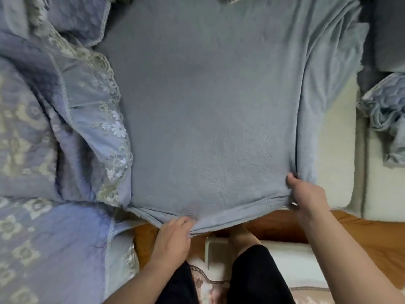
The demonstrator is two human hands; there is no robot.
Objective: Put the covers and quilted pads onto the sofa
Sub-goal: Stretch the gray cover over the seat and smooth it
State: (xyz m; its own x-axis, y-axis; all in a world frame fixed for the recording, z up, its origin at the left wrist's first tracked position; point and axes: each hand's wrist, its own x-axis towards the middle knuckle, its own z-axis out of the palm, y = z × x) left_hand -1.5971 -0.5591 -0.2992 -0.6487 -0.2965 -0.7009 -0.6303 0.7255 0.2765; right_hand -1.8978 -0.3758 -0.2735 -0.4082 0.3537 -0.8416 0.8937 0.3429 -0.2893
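A grey-blue stretch cover (208, 102) lies spread over the middle seat cushion of the sofa. My left hand (173, 235) grips the cover's bunched front hem at the cushion's lower front edge. My right hand (306, 194) pinches the cover at the cushion's front right corner. A lavender quilted pad with floral pattern and lace trim (65, 132) lies rumpled over the sofa's left side. The bare cream cushion (337, 154) shows to the right of the covered one.
Another crumpled blue-grey cover (385, 119) sits on the cream seat at the right edge. An orange-brown floor (359, 233) runs below the sofa front. My legs in black shorts (258, 277) and a patterned rug (210, 288) are at the bottom.
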